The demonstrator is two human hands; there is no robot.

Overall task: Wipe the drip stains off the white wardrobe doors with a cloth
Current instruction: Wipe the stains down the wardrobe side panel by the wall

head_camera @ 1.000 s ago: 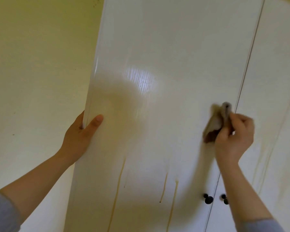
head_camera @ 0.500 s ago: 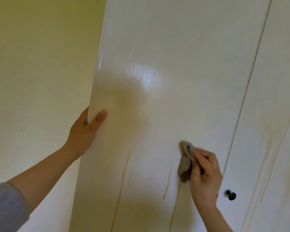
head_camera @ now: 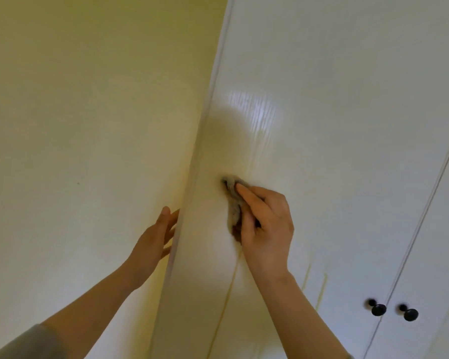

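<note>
right hand (head_camera: 266, 229) grip pinching the cloth (head_camera: 233, 203) mid-frame; the long drip stain (head_camera: 227, 296) runs straight down below it, left hand (head_camera: 154, 239) spread flat at the door edge (head_camera: 200, 141).

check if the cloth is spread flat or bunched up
Bunched up: the cloth is a crumpled wad gripped by the right hand against the door.

The left hand (head_camera: 157, 237) reaches up from the lower left on a bare forearm with a grey sleeve (head_camera: 31, 343) at its far end. Its fingers are straight and close together, pointing up, partly hidden behind the door edge (head_camera: 195, 172). The right hand (head_camera: 266, 226) rises from the bottom, its fingers curled round a cloth (head_camera: 233, 203), with the index finger stretched along it.
</note>
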